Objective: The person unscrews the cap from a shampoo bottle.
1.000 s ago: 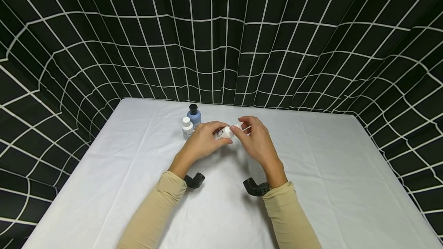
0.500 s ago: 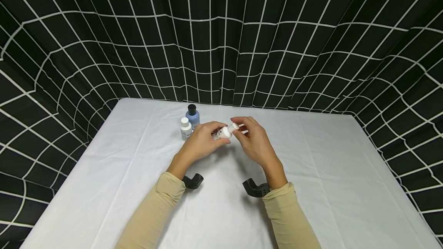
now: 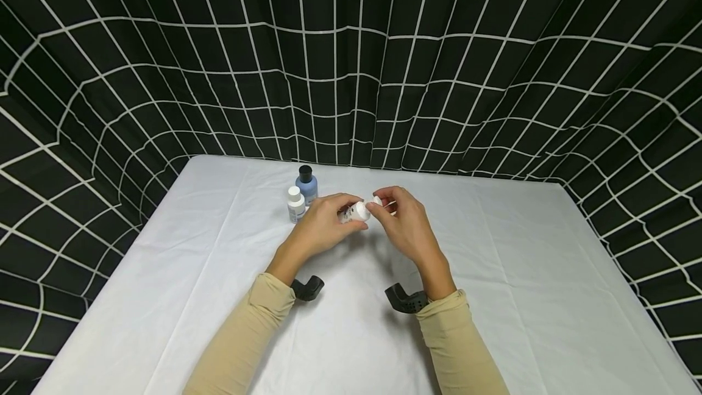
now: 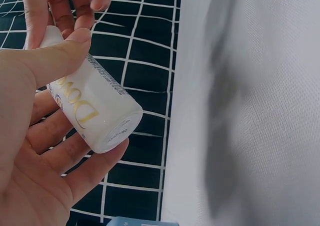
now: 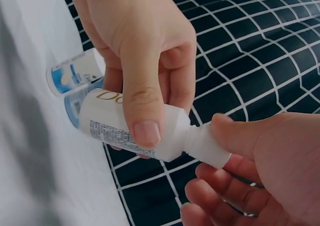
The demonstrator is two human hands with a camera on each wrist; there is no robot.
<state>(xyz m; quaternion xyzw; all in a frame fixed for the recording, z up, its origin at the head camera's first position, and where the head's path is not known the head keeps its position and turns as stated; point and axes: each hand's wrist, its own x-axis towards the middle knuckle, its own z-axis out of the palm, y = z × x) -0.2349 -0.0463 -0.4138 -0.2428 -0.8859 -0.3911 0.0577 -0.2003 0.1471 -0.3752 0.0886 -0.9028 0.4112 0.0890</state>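
A small white Dove bottle is tilted above the table, its neck toward the right. My left hand grips its body, thumb on one side and fingers behind. In the right wrist view, the thumb of my right hand presses the white cap against the fingers. Between cap and bottle shoulder, a ridged part of the neck shows. The left wrist view shows the bottle's base and gold lettering; the thumb covers part of the label.
Left of my hands, a white-capped small bottle and a blue bottle with a black cap stand upright close together. They rest on a table with a white cloth. A black curtain with white grid lines hangs around it.
Half a second ago my right fingers were loosened and the cap showed more; now the thumb is back over it. My left hand and the bottle have hardly moved.
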